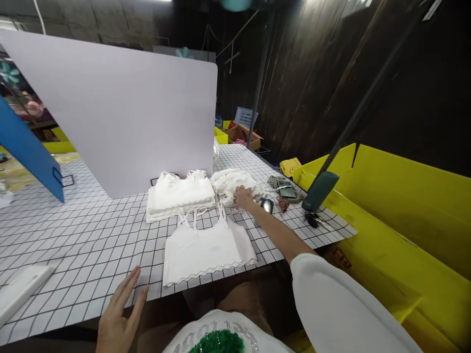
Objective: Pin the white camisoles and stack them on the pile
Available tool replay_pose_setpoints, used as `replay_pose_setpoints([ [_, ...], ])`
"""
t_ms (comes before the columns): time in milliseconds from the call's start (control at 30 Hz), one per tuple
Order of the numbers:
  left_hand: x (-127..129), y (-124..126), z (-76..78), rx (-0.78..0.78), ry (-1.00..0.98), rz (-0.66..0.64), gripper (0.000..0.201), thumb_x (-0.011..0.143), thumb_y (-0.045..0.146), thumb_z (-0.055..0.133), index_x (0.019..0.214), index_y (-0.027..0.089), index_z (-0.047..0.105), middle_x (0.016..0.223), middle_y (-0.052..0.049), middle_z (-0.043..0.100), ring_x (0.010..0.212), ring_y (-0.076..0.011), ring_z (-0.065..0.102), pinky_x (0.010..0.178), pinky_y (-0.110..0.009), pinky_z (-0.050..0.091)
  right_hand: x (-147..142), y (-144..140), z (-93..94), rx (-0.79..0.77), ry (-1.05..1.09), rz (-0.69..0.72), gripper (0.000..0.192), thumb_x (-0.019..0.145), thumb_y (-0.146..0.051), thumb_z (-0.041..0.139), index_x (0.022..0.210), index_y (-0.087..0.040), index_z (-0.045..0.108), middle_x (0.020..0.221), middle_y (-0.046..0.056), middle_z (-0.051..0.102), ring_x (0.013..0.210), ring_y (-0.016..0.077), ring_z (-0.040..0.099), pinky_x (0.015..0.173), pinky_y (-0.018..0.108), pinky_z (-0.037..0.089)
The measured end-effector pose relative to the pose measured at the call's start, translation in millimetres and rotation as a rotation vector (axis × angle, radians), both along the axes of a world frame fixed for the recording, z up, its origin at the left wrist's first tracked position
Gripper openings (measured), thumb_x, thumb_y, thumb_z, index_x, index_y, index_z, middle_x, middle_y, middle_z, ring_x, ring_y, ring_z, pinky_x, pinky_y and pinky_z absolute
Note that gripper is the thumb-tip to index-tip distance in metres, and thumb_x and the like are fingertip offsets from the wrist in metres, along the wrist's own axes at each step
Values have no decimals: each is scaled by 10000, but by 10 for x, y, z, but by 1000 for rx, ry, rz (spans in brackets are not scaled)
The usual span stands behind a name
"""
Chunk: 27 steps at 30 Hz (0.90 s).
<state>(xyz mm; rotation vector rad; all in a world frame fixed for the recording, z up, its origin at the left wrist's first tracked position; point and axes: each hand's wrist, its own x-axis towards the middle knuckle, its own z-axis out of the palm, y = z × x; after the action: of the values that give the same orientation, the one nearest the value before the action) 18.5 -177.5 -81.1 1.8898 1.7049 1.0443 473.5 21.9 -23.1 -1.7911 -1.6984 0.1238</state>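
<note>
My right hand [243, 197] reaches across to a loose heap of white garments [230, 179], its fingers curled onto the cloth at the heap's front. How much fabric is between the fingers is hard to make out. A white strappy camisole top [204, 250] with a scalloped hem lies flat at the table's front edge, straps pointing away from me. Behind it sits a neat stack of similar white tops [180, 196], left of the heap. My left hand [123, 311] is held near the front edge, left of the flat top, fingers spread and holding nothing.
A large white panel [147, 108] stands behind the stack on the grid-patterned table [121, 225]. To the right are keys [314, 219], a dark green bottle [319, 191] and a yellow bin [415, 235]. A blue panel [29, 147] and a white flat object [24, 289] are at left.
</note>
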Motion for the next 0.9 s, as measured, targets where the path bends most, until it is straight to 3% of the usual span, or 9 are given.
replay_pose_setpoints([
  [67,-81,-30,-15,-14,-20,36,499,890,513,609,1366,363,608,1455,4,596,1326,-347,568,451,-238,563,54,185,166,14,58,-52,283,975,-347,625,1181,-153,637,1177,89,657,1023,205,657,897,419,573],
  [133,-151,-28,-33,-44,-50,123,459,861,555,625,1273,360,678,1379,7,657,1319,-356,573,501,-263,601,185,369,496,87,129,-111,289,989,-378,601,1175,-158,632,1149,75,659,953,178,662,829,364,585],
  [300,-65,186,128,-89,-172,206,438,817,634,646,1139,354,744,1232,-7,739,1243,-370,632,694,-381,664,515,688,1803,462,272,-218,269,961,-273,477,838,-124,663,824,34,651,789,166,594,664,275,462],
  [433,361,526,552,42,-340,-22,455,815,618,675,1131,298,746,1170,-42,757,1127,-325,701,905,-435,627,483,659,2807,708,383,-140,231,948,-266,457,786,-164,585,777,5,575,761,142,559,660,254,439],
  [533,773,788,1039,78,-440,-316,466,811,577,711,1137,245,749,1143,-84,762,1064,-308,726,927,-455,620,233,432,3304,733,597,248,197,930,-305,543,791,-169,575,752,-5,560,738,133,567,683,266,470],
  [633,1181,999,1672,108,-552,-518,474,828,538,722,1188,228,723,1238,-117,722,1099,-297,709,942,-455,610,-202,44,3501,605,654,527,198,916,-346,590,820,-172,598,795,4,614,775,136,604,709,269,504],
  [767,1563,1163,2519,219,-746,-609,768,730,455,849,1406,227,566,1434,-154,590,1251,-304,616,962,-399,575,-885,-446,3408,411,665,708,185,879,-355,647,832,-177,625,763,0,651,728,141,629,635,239,509],
  [833,1613,1171,2800,190,-811,-633,756,648,452,898,1303,183,634,1188,-138,724,1019,-279,710,794,-342,598,-1161,-588,3299,341,697,763,163,856,-330,673,826,-174,633,724,-9,654,685,134,628,596,221,496],
  [900,1559,1122,2946,136,-797,-589,557,648,498,882,1043,137,727,845,-67,748,697,-193,688,596,-262,538,-1353,-673,3180,282,750,773,157,830,-318,698,822,-172,639,703,-14,662,662,132,629,563,207,480],
])
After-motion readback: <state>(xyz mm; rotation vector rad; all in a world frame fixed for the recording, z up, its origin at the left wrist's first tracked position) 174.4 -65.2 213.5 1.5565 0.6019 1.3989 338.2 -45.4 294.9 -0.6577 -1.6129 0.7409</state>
